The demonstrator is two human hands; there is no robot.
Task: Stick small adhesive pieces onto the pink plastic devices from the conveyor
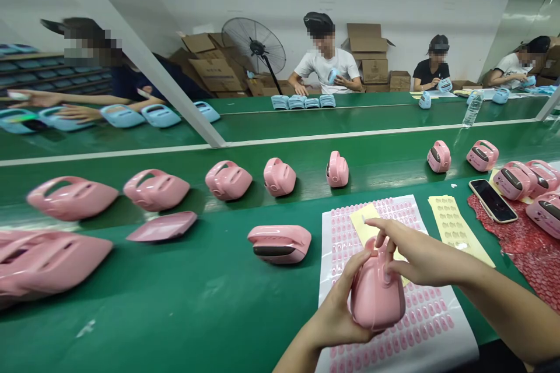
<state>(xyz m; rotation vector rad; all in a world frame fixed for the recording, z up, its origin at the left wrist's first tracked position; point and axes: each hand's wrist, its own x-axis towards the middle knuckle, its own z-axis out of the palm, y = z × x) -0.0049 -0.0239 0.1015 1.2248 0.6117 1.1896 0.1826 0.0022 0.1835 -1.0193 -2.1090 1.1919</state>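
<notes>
Tilted on its end, a glossy pink plastic case with a carry handle [377, 297] is held over a sticker sheet. My left hand [335, 312] wraps round its left side and underside, thumb near the handle. My right hand [409, 250] grips the handle end, its thumb pressed to the side by a round knob. The right index finger is stretched out, with a small pale piece at its tip, too small to name. Beneath lies a white sheet of pink oval stickers [431, 326], with a yellow backing sheet [363, 218] on it, partly hidden by my hands.
More pink cases [280, 243] stand along the green bench [196, 315]. At right lie a yellow sticker sheet [455, 224], a phone [493, 200] and red bubble wrap [507, 233]. Across the belt, several people handle blue cases [161, 116]. A slanted post [175, 87] stands at left.
</notes>
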